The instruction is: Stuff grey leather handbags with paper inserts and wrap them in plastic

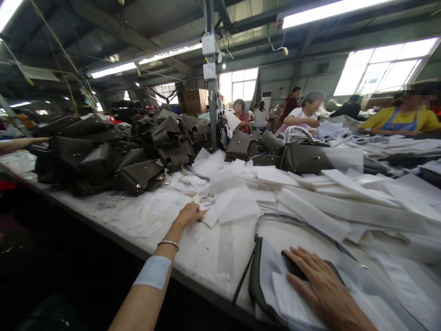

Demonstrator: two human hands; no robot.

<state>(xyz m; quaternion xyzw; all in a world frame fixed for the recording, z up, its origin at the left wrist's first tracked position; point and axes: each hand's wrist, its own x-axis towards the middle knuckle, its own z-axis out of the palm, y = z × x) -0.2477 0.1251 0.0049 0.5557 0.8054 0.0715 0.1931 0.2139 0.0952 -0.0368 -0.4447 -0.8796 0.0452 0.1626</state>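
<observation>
My left hand (189,214) reaches out over the table, fingers curled together by a small brownish piece at the corner of the white paper sheets (240,202). Whether that piece is gripped is hard to see. Small tags (206,195) lie just beyond the fingertips. My right hand (315,278) rests flat, fingers extended, on a dark handbag (255,276) near the front edge. White sheets cover much of this bag, and a dark flat part shows under my fingers. The bag's wrapped strap (303,221) arches behind the hand.
Dark handbags (93,161) are piled along the table's left and back. Loose white sheets (344,202) spread over the right side. A metal post (211,92) with sockets rises behind. Another person's hand (24,145) reaches in from far left; co-workers (403,118) sit across the table.
</observation>
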